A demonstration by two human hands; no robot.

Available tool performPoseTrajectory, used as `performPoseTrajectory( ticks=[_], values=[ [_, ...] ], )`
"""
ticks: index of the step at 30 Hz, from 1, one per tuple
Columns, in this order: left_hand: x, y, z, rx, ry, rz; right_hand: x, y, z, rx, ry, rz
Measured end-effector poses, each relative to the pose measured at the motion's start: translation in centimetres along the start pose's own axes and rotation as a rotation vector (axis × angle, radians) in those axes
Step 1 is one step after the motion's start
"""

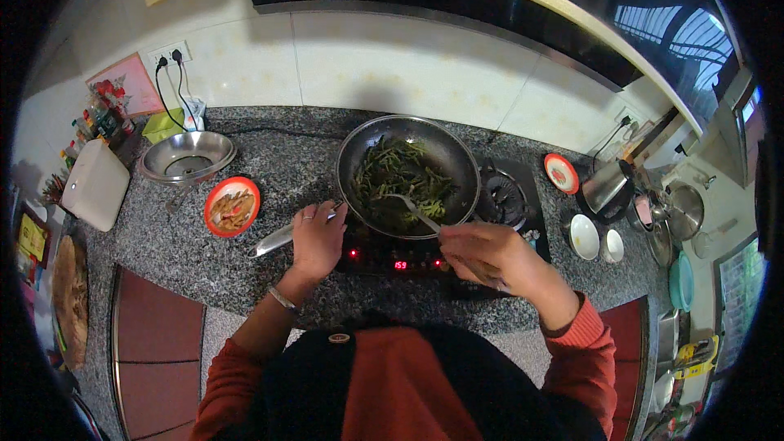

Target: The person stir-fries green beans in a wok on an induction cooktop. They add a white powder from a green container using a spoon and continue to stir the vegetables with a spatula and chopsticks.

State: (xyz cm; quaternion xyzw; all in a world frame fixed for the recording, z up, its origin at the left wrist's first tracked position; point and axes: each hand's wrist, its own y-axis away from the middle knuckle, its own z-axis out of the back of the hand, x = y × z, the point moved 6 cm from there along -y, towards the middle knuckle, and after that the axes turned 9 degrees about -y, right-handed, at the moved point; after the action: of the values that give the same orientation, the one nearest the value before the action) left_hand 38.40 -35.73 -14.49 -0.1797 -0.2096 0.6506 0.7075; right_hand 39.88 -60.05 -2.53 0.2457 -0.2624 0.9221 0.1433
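Observation:
A dark wok [465, 153] with a metal rim sits on the black cooktop [367, 254], whose red digits are lit. Chopped green vegetables [398, 171] lie spread over its bottom and left side. My left hand [317, 240] grips the wok's silvery handle [274, 241] close to the rim. In my right hand [499, 254] is a metal utensil, probably a spatula [416, 211], its far end among the vegetables. The part inside my right fist is hidden.
Left of the wok stands a red-rimmed bowl [256, 190] of brownish strips, with a steel basin [228, 156] behind it. A gas burner [503, 196] lies right of the wok. Farther right are white bowls [584, 237], a red-rimmed dish [572, 174] and a steel kettle [606, 188].

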Motion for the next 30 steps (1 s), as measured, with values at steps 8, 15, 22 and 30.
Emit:
performPoseTrajectory(
  ticks=[8, 15, 22, 30],
  values=[
    [-1.7, 1.2, 0.2, -0.014, 0.044, -0.094, -8.4, -2.5, -0.3, -0.179, 0.043, -0.100],
    [-0.3, 2.1, 1.4, -0.020, 0.101, 0.043, -3.6, -0.6, -1.8, 0.172, 0.178, 0.037],
    [0.1, 1.6, 2.3, -0.136, 0.070, 0.062, 2.1, 0.3, 1.2, 0.270, 0.051, -0.003],
    [1.6, 2.6, 0.5, -0.112, 0.036, -0.014, -1.3, -4.4, -1.7, 0.045, 0.068, -0.013]
  ],
)
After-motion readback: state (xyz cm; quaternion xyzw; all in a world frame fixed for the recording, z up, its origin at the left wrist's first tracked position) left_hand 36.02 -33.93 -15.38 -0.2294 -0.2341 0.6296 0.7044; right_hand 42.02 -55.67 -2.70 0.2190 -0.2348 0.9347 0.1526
